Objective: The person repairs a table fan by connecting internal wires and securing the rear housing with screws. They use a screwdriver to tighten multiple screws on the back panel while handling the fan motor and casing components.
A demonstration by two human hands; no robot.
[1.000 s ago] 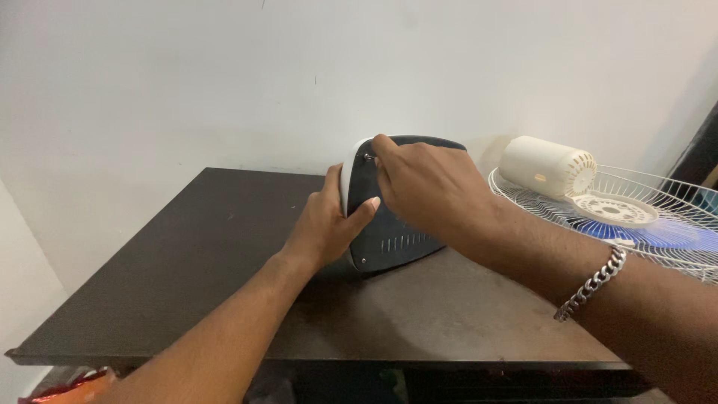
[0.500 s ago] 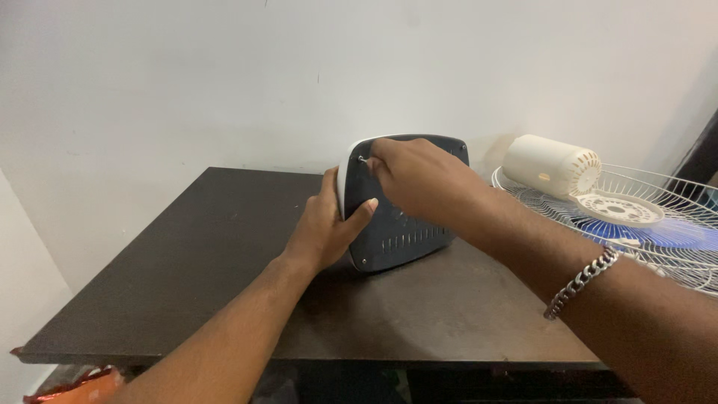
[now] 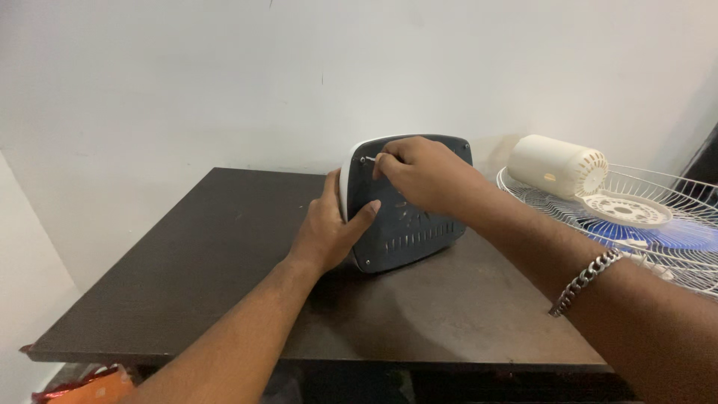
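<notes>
Centrally, on a dark table (image 3: 187, 284), a grey base (image 3: 411, 224) standing on edge, rounded-square, white rim toward frame left, slotted underside facing the camera. Left hand (image 3: 329, 228) clamped on the base's left edge, thumb lying across the grey face, fingers wrapped behind the white rim. Right hand (image 3: 422, 172) at the upper part of the base, fingertips pinched together on a thin metal tool (image 3: 369, 158), its tip at a screw hole in the upper left corner of the grey face. On the right wrist, a silver chain bracelet (image 3: 587, 278), lower right of frame. At right, a white wire fan guard (image 3: 666, 206) lying flat, overhanging the table's right side, blue blades (image 3: 673, 233) showing through the mesh, a round white hub cap (image 3: 624, 209) in its middle. Just behind the guard, a white cylindrical motor housing (image 3: 557, 164) lying on its side, vented end toward frame right. In the lower left corner, below the table edge, an orange and red crinkled package (image 3: 82, 381), only partly in view. Behind everything, a plain white wall (image 3: 187, 82).
</notes>
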